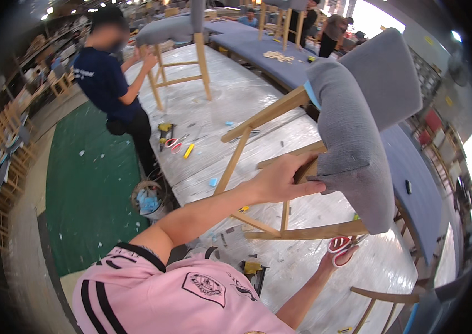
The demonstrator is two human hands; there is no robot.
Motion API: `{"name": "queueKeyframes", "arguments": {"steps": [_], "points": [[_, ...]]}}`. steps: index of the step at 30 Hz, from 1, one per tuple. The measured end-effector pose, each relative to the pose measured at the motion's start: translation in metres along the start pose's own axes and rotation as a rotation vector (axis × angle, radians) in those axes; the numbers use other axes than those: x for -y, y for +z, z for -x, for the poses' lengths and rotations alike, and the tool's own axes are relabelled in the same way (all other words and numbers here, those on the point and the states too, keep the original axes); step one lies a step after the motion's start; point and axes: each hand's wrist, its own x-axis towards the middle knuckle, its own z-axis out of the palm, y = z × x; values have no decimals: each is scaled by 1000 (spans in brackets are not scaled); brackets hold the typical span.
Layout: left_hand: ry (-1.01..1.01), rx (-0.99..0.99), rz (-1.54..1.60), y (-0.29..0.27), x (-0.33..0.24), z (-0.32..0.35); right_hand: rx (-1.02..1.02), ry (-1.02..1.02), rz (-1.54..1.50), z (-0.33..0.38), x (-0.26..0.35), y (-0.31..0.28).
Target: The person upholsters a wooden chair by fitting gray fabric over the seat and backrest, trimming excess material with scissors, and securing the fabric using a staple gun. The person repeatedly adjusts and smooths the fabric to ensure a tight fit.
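A grey upholstered chair (353,133) with wooden legs lies tipped on its side on the plastic-covered worktable. My left hand (289,178) grips the underside edge of its seat, the thumb pressed on the grey fabric near a corner and the other fingers partly hidden behind the frame. Below the lower chair leg, my right hand (343,258) is closed around a pair of scissors (338,244) with red and white handles. The scissor blades point toward the bottom of the padded seat.
A yellow-black staple gun (253,270) lies near my body. Farther off are another tool (165,133), red-handled scissors (174,145) and a yellow cutter (188,151). A co-worker (108,83) handles another chair (180,67) at left. A bin (149,197) stands beside the table.
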Motion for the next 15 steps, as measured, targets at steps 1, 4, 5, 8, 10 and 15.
{"name": "queueKeyframes", "arguments": {"steps": [1,4,5,8,10,15], "points": [[36,-5,11,5,0,-4,26,-5,-11,4,5,6],[173,-50,17,17,7,-9,23,-17,6,3,5,-1],[246,-74,2,20,14,-11,39,-17,4,3,7,-1],[254,-42,55,18,18,-11,55,-4,-12,7,10,4],[203,-8,80,11,15,-5,40,-13,-12,9,10,5],[178,-50,27,-6,25,9,46,-11,9,22,10,14]]}}
